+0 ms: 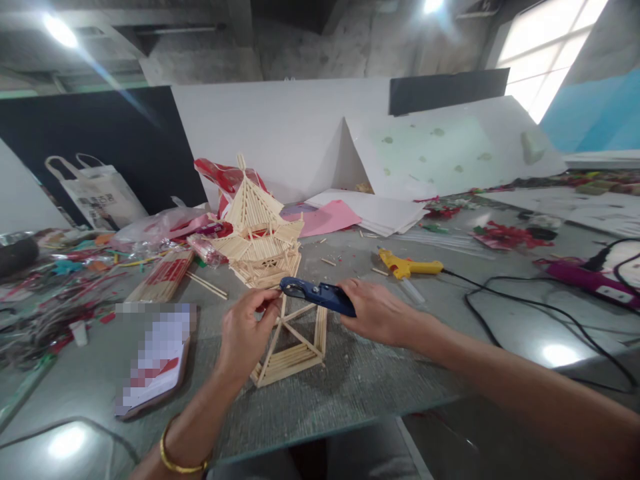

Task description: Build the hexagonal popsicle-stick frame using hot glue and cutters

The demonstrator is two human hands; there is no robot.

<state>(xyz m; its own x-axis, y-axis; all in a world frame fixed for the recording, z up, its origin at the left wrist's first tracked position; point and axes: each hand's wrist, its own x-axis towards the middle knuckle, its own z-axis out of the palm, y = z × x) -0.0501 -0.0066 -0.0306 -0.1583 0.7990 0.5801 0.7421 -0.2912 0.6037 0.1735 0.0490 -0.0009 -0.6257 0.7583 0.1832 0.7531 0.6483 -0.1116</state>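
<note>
Two bare hands meet over an open wooden-stick frame (291, 362) near the table's front edge. Right hand (376, 313) is wrapped around some dark blue hand cutters (325, 295); left hand (247, 328) has its fingers curled in by the tip, can't tell if they're gripping anything. Stick pagoda (255, 217) stands just behind, yellow glue gun (407, 265) off to the right.
</note>
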